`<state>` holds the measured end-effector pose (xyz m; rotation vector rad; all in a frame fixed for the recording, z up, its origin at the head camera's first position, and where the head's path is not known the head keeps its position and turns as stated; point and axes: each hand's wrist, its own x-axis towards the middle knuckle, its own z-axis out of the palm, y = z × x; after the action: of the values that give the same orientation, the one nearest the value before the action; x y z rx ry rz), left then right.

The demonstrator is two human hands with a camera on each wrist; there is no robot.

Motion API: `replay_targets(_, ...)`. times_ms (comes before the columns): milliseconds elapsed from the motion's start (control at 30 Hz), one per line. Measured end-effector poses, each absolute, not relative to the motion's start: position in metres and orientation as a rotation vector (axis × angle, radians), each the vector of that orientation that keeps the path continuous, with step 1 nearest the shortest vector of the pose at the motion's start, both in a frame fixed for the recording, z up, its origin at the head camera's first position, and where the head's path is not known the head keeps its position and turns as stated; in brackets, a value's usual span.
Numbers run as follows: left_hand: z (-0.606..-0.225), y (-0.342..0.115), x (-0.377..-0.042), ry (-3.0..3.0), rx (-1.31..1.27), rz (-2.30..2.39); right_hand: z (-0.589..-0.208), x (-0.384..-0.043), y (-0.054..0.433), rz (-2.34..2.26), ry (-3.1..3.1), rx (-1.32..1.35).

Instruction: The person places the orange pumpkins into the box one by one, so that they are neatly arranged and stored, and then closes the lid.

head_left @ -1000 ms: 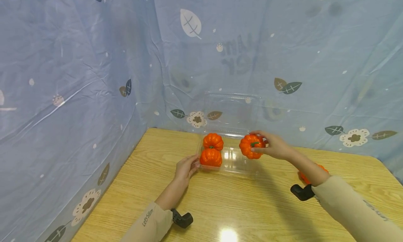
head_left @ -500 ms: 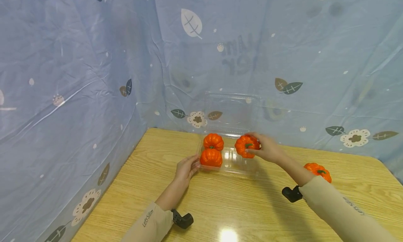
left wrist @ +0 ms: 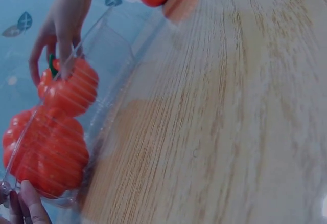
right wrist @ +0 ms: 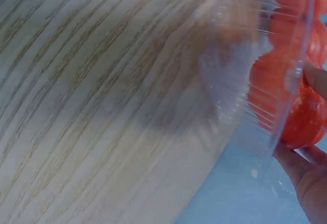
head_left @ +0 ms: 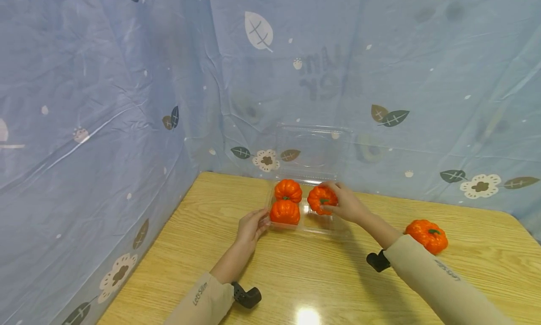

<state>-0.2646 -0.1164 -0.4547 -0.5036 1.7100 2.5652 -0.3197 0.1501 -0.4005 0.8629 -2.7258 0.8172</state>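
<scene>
My right hand (head_left: 348,204) grips an orange toy pumpkin (head_left: 320,199) with a green stem, thumb and fingers on opposite sides. The pumpkin is inside the right half of a clear plastic clamshell container (head_left: 323,225), behind its front wall in the right wrist view. Two more pumpkins stand in the left half, a back one (head_left: 288,190) and a front one (head_left: 285,212). My left hand (head_left: 248,227) pinches the container's rim at the front left corner; its fingertips (left wrist: 29,192) show there in the left wrist view. The right fingers partly cover the held pumpkin.
The container's clear lid (head_left: 313,149) stands raised against the blue patterned cloth (head_left: 380,57) behind. Another orange pumpkin (head_left: 428,236) lies on the wooden table (head_left: 313,273) to the right, beside my right sleeve (head_left: 439,273). Cloth also hangs along the left side.
My right hand has carried its pumpkin leftward and down into the container. The pumpkin on the right has come out from behind the right arm. My left hand stays at the corner.
</scene>
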Motion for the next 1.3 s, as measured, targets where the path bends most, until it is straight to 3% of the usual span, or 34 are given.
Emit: replay_targets(1300, -0.455, -0.116, -0.264, 1.708, -0.507, 2.565, -0.422, -0.335, 0.133, 0.784, -2.714, 0.824)
